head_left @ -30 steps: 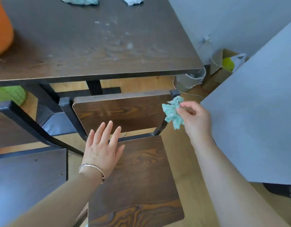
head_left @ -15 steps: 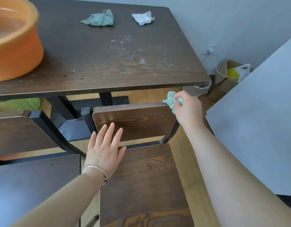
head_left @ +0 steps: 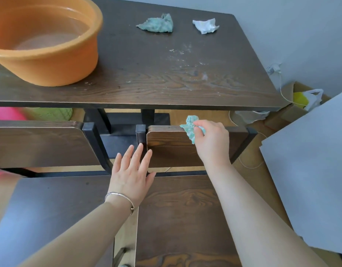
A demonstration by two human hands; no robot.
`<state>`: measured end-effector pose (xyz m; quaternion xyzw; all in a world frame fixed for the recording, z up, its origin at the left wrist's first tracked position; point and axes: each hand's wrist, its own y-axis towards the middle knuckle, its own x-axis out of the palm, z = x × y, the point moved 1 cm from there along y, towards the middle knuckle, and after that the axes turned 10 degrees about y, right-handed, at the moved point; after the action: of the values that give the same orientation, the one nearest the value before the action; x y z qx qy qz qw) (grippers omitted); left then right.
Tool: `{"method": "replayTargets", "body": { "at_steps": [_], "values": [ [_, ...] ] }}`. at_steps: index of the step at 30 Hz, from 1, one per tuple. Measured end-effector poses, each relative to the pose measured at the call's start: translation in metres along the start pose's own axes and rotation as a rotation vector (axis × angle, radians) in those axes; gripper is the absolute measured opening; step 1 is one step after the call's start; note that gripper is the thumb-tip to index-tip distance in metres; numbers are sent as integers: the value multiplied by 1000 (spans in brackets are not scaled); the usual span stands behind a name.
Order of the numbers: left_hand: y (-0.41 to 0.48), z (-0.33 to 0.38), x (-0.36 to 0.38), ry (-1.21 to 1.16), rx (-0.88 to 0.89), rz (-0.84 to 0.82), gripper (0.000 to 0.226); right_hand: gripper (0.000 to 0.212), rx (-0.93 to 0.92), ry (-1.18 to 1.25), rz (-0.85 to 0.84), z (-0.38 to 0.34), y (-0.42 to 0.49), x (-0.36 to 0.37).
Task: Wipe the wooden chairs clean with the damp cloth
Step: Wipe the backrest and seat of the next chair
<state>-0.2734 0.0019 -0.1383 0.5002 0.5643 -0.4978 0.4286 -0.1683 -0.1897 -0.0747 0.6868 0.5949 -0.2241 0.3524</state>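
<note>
The head view looks steeply down and forward, close over the chair [head_left: 170, 151] and table [head_left: 147, 74].

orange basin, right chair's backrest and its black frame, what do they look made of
Orange basin: likely plastic, smooth, evenly coloured, rolled rim. Chair backrest, where the right hand holds the cloth: wood or wood-look board, dark brown, bold grain, slight sheen. Black frame: probably painted metal, square-section, matte.

A plain room in a home, likely a dining corner: a dark wooden table [head_left: 147, 83] stands just beyond the fingers [head_left: 137, 155], two matching chairs [head_left: 166, 151] drawn up to it. Up and left of the fingers sits an orange basin [head_left: 50, 64] (water in it); well to their right, a cardboard box [head_left: 287, 91] on the wood floor [head_left: 257, 182], a charger [head_left: 273, 67] in the grey wall [head_left: 301, 26].
</note>
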Motion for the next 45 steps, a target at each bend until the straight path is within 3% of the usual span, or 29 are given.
{"method": "replayTargets", "body": {
  "at_steps": [16, 28, 45],
  "values": [
    [-15, -56, 9, -41, -21, -9, 68, 25, -116, 44, -84, -84, -22, 77],
    [-19, -62, 25, -38, 31, 9, 61, 19, -266, -27, -133, -73, -20, 64],
    [-10, -14, 7, -26, 76, 35, 64, 23, -56, -112, -58, 12, 2, -25]
  ]
}}
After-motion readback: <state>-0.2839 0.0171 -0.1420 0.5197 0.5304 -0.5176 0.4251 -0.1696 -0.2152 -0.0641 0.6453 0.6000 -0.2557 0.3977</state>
